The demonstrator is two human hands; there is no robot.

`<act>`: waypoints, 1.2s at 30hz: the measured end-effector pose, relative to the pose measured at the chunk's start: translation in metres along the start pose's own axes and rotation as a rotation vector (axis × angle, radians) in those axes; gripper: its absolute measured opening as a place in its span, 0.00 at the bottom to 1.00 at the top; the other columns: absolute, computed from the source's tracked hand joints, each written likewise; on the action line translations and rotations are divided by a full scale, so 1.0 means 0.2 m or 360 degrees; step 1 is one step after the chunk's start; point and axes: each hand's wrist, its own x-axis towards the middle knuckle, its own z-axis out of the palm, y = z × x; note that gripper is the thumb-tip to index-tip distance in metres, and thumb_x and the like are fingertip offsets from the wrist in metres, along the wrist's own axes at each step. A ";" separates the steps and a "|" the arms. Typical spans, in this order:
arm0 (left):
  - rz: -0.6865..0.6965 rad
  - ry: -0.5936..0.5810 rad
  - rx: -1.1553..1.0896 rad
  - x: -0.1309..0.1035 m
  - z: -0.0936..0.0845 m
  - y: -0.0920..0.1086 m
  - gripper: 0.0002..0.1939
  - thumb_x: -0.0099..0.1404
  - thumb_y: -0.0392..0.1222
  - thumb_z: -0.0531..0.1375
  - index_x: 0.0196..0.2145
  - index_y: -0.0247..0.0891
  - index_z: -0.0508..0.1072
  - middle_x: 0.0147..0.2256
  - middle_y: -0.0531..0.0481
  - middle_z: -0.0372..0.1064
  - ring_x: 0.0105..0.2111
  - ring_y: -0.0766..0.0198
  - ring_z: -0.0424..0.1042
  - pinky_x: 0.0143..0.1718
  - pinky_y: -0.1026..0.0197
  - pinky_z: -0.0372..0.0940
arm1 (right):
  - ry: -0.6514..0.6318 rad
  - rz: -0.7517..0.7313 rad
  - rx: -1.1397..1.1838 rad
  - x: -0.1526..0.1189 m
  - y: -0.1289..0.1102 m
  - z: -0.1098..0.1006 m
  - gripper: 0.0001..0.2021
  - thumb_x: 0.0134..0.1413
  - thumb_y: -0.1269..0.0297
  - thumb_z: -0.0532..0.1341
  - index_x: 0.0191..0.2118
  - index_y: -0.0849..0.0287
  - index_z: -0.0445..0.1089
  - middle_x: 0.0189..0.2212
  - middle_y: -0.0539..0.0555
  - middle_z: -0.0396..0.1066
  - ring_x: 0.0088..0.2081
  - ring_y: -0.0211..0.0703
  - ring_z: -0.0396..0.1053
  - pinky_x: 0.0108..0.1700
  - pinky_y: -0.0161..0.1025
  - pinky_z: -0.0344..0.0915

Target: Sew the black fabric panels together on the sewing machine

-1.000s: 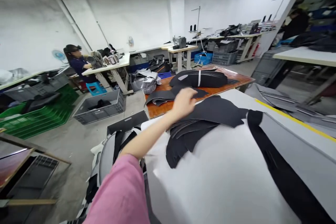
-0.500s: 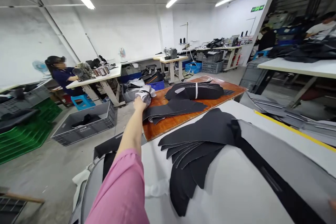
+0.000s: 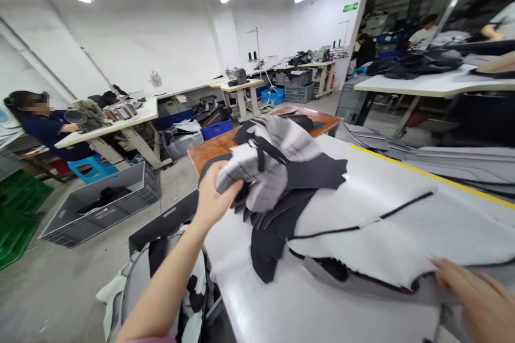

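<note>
while left grip clutches grey bundle, right grip at pale panel, closure unclear

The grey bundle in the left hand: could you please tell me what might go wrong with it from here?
The left hand grips the grey bundle near one end, so its far end might sag. In this view it overlaps the fanned dark pieces; if it brushes them, they could slide out of order.
</note>
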 end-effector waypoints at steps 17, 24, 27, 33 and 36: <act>0.0330 -0.1847 -0.0216 -0.61 0.41 0.75 0.35 0.45 0.63 0.66 0.45 0.37 0.68 0.49 0.39 0.63 0.45 0.50 0.68 0.47 0.52 0.63 | -0.0332 0.0326 0.0666 -0.22 -0.47 -0.71 0.11 0.59 0.72 0.51 0.45 0.56 0.64 0.40 0.55 0.69 0.43 0.42 0.67 0.43 0.40 0.67; -0.0166 -0.1676 -0.0701 -0.53 0.65 0.73 0.21 0.62 0.59 0.54 0.30 0.36 0.69 0.33 0.47 0.66 0.37 0.61 0.67 0.37 0.60 0.64 | -0.0327 0.0430 0.0470 0.04 -0.58 -0.62 0.21 0.61 0.55 0.52 0.56 0.59 0.58 0.46 0.60 0.64 0.42 0.47 0.68 0.38 0.42 0.68; -0.0256 -0.1807 -0.0927 -0.56 0.68 0.71 0.17 0.58 0.54 0.60 0.30 0.35 0.68 0.34 0.48 0.67 0.37 0.63 0.68 0.36 0.62 0.64 | -0.0431 0.0457 0.0340 0.07 -0.56 -0.56 0.15 0.63 0.59 0.48 0.47 0.60 0.65 0.38 0.58 0.65 0.36 0.45 0.68 0.34 0.41 0.66; -0.0364 -0.1551 -0.1142 -0.67 0.63 0.75 0.22 0.48 0.45 0.69 0.39 0.39 0.68 0.48 0.44 0.64 0.48 0.58 0.66 0.39 0.63 0.65 | -0.0569 0.0497 0.0492 0.09 -0.50 -0.61 0.15 0.64 0.62 0.44 0.41 0.59 0.66 0.37 0.56 0.66 0.37 0.43 0.68 0.39 0.40 0.63; -0.0481 -0.1401 -0.1221 -0.72 0.67 0.77 0.23 0.47 0.47 0.70 0.39 0.39 0.67 0.48 0.44 0.63 0.49 0.56 0.66 0.38 0.62 0.65 | -0.0720 0.0612 0.0524 0.09 -0.48 -0.65 0.14 0.62 0.55 0.49 0.42 0.58 0.65 0.38 0.56 0.67 0.35 0.43 0.68 0.35 0.39 0.63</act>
